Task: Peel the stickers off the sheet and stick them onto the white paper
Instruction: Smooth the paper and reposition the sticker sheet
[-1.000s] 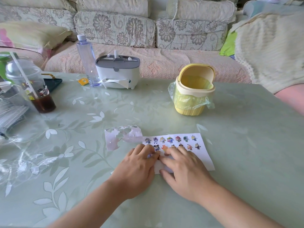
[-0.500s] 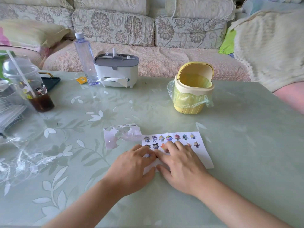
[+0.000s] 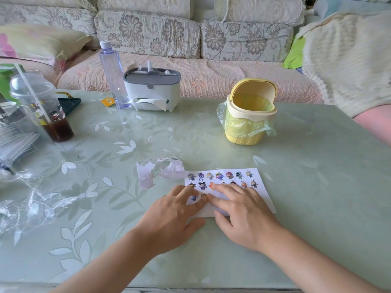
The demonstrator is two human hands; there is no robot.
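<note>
White paper point(image 3: 261, 197) lay flat under both hands' fingers. Left hand point(image 3: 175, 216), right hand point(image 3: 243, 216): fingers straight, pressing down, gripping nothing; fingertips met at small sticker point(image 3: 203, 195). Sticker rows point(image 3: 220, 176) just beyond fingertips. Curled sticker sheet point(image 3: 160, 172) beyond left fingertips, beside paper.

Just the one cam, head-worn and wide-angle; it looks forward and down across the table point(image 3: 317, 166), toward the sofa point(image 3: 148, 34) along the far side; the left hand point(image 3: 171, 218) and right hand point(image 3: 243, 216) sit close beneath it, low centre of frame.
</note>
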